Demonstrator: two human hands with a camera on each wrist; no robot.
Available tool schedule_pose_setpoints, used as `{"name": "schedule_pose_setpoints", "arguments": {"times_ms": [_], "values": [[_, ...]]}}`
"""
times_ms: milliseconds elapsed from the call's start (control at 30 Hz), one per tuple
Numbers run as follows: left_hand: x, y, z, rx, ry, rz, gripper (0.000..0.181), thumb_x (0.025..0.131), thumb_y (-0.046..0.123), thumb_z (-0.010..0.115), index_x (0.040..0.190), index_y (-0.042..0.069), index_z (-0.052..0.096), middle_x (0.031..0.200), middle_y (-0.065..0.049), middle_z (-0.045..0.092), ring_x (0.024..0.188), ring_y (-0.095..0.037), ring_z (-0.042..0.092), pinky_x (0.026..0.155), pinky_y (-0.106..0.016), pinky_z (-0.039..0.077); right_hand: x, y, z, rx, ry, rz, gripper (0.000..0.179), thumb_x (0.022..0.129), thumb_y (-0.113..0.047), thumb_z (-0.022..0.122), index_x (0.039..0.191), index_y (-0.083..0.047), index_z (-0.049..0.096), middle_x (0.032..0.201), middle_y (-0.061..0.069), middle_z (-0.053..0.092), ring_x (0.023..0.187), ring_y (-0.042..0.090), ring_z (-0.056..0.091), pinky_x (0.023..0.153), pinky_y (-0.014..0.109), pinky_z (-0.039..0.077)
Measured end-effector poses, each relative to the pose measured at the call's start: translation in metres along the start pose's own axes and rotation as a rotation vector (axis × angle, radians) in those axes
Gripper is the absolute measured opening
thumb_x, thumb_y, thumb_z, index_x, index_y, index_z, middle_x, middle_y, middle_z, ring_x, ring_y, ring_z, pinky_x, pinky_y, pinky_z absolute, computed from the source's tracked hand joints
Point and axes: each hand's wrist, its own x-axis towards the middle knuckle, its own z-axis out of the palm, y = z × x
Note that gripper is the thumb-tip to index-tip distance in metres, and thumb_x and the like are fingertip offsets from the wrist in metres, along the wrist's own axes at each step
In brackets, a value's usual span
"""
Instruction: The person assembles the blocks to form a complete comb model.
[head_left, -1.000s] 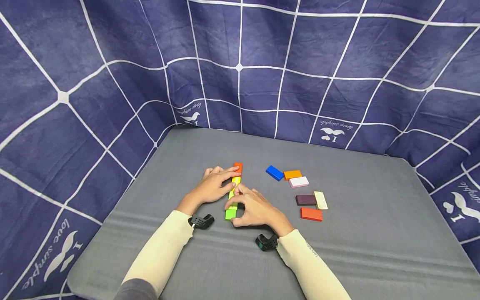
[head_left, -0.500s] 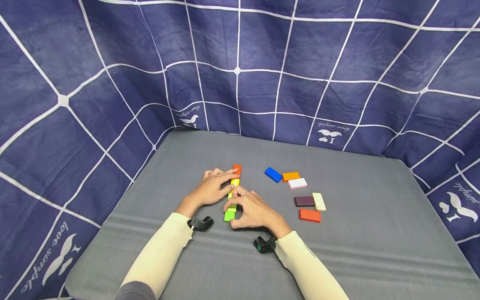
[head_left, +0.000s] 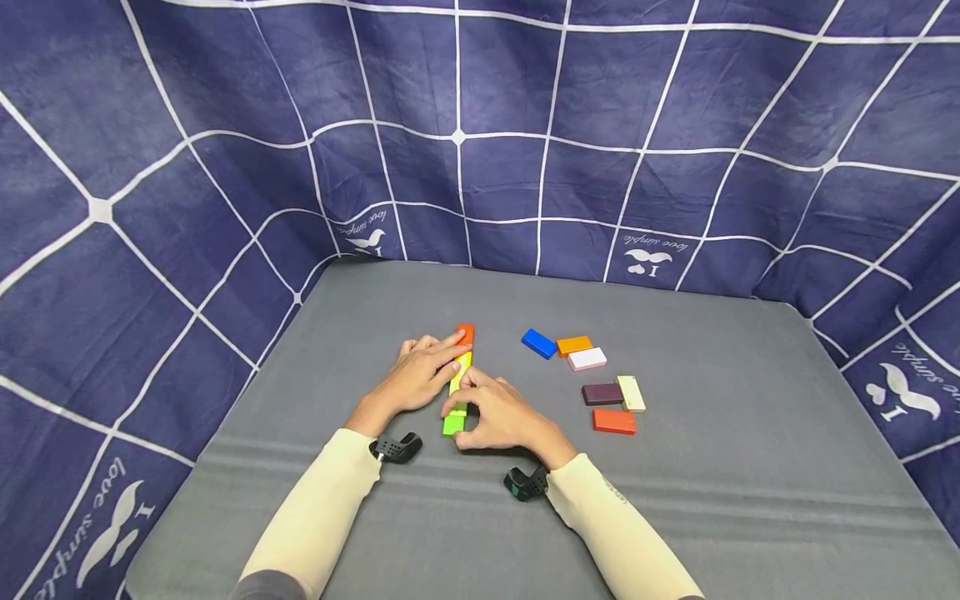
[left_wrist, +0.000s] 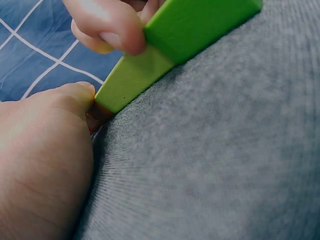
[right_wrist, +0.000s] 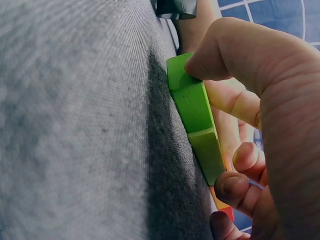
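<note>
A line of small coloured blocks runs away from me on the grey table: a red-orange block (head_left: pixel 466 332) at the far end, then a yellow one (head_left: pixel 463 360), a yellow-green one (left_wrist: pixel 131 80) and a green one (right_wrist: pixel 197 107) nearest me. My left hand (head_left: pixel 412 375) lies beside the far half, its straight fingers over the red-orange block and its thumb by the yellow one. My right hand (head_left: pixel 498 412) arches over the near half. Its thumb bends onto the green block's near end, and a fingertip touches the line's left side around the green and yellow-green joint.
Loose blocks lie to the right: blue (head_left: pixel 539 343), orange (head_left: pixel 574 346), white (head_left: pixel 587 359), dark purple (head_left: pixel 602 394), cream (head_left: pixel 631 393) and red (head_left: pixel 614 422). A blue cloth with white lines (head_left: pixel 495 183) hangs behind the grey table (head_left: pixel 750 400).
The head view has turned slightly, so everything appears a little farther left. Both hands keep nearly the same places on the line, and the loose blocks lie as before.
</note>
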Motion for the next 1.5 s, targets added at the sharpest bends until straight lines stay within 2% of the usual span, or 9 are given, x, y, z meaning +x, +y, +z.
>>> {"name": "schedule_pose_setpoints", "arguments": {"times_ms": [133,367,500,967,1233,1500], "values": [[0.001,0.0,0.0,0.011,0.003,-0.003,0.043,0.107,0.04,0.043,0.149,0.031,0.05,0.163,0.009,0.034,0.115,-0.013,0.051,0.093,-0.043,0.027,0.0,0.0,-0.003,0.037,0.005,-0.006,0.036,0.073,-0.037,0.078,0.108,-0.038,0.073,0.103,-0.009,0.051,0.092,0.003,0.048,0.076,0.031,0.037],[0.001,0.0,-0.002,0.002,0.013,0.013,0.044,0.106,0.04,0.044,0.149,0.03,0.05,0.161,0.01,0.037,0.117,-0.013,0.051,0.092,-0.042,0.027,-0.004,0.004,-0.004,0.165,0.027,-0.02,0.039,0.077,-0.036,0.079,0.116,-0.032,0.072,0.112,-0.009,0.056,0.103,0.006,0.056,0.088,0.028,0.046],[0.0,0.0,-0.001,0.005,0.01,0.018,0.045,0.106,0.04,0.044,0.149,0.03,0.05,0.161,0.01,0.037,0.117,-0.013,0.051,0.092,-0.042,0.027,-0.008,0.005,-0.007,0.21,0.029,-0.015,0.039,0.079,-0.034,0.078,0.117,-0.029,0.072,0.111,-0.006,0.057,0.104,0.009,0.057,0.089,0.027,0.047],[0.001,-0.001,0.0,-0.011,0.012,0.012,0.045,0.106,0.04,0.045,0.149,0.029,0.05,0.161,0.01,0.037,0.118,-0.013,0.051,0.092,-0.041,0.027,-0.022,0.01,-0.026,0.213,0.045,0.006,0.038,0.08,-0.03,0.076,0.118,-0.027,0.071,0.103,0.003,0.056,0.094,0.017,0.057,0.08,0.029,0.044],[0.0,-0.002,-0.002,-0.012,-0.005,0.007,0.045,0.106,0.041,0.044,0.15,0.03,0.048,0.162,0.01,0.035,0.119,-0.012,0.05,0.094,-0.041,0.026,-0.037,0.013,-0.036,0.213,0.038,0.04,0.04,0.081,-0.03,0.075,0.121,-0.028,0.07,0.102,0.004,0.056,0.094,0.02,0.057,0.078,0.028,0.043],[0.001,-0.002,-0.001,-0.011,0.013,0.009,0.045,0.105,0.04,0.046,0.149,0.03,0.05,0.161,0.009,0.038,0.118,-0.013,0.05,0.093,-0.042,0.027,-0.052,0.017,-0.05,0.249,0.146,0.014,0.042,0.079,-0.021,0.077,0.121,-0.022,0.071,0.097,0.009,0.057,0.088,0.024,0.057,0.071,0.03,0.042]]}}
